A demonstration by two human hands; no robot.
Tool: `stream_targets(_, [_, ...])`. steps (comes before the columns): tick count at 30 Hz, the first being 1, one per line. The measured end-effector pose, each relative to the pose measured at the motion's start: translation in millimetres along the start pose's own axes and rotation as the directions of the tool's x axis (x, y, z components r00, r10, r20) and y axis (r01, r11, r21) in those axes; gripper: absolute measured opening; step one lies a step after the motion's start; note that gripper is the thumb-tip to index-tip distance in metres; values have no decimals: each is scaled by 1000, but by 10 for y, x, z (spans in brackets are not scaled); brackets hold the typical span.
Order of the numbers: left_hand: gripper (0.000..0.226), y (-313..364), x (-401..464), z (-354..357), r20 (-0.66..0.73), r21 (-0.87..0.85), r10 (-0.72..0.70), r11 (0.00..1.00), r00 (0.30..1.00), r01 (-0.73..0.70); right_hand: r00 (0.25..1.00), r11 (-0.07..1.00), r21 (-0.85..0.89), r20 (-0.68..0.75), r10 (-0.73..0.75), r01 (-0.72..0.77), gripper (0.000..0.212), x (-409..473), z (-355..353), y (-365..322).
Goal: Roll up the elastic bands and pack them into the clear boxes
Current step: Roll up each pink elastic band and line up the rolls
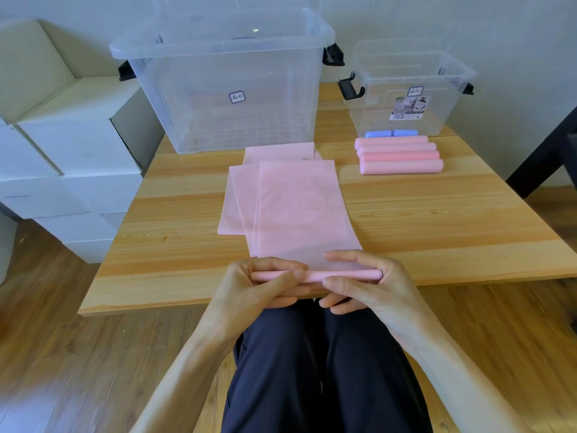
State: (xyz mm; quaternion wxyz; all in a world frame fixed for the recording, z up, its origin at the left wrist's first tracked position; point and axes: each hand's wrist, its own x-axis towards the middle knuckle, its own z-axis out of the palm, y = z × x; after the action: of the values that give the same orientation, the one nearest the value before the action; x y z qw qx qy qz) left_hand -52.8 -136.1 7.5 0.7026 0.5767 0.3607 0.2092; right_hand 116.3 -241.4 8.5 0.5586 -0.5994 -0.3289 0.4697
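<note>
At lower centre, the left hand (259, 284) and right hand (365, 282) pinch the thin rolled end of a matte pink band (299, 214) on the wooden table (175, 245).

Box labels (410, 108) — print too small to read.

Band (299, 210): pale pink, semi-translucent, unpatterned. Rolls (399, 155): four solid pink, in slightly differing shades; one blue roll (391, 133) behind them. Large box (224, 89): clear plastic with black latches, a grid pattern on its base and a small white label with blue outline. Small box (409, 85): clear, black latches, white label with printed pictures. Table (437, 214): light wood, orange-brown grain stripes. Cartons (62, 145): off-white. Floor (62, 354): brown wood planks. Trousers (312, 370): dark navy.
</note>
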Motion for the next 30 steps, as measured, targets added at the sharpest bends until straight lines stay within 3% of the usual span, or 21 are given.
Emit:
stream_targets(11, [28,-5,2,16,-4,-56,11,998,1000,-11,1000,999,-31,14,-22,23,16,7,-1,15])
stream_targets(16, [25,-12,10,-9,-1,-111,28,993,1000,-28,1000,1000,-16,2,-11,11,22,-3,-15,9])
stream_targets(30, [22,16,0,28,-4,-61,27,998,1000,-28,999,999,2,-24,-33,33,24,-14,3,-5])
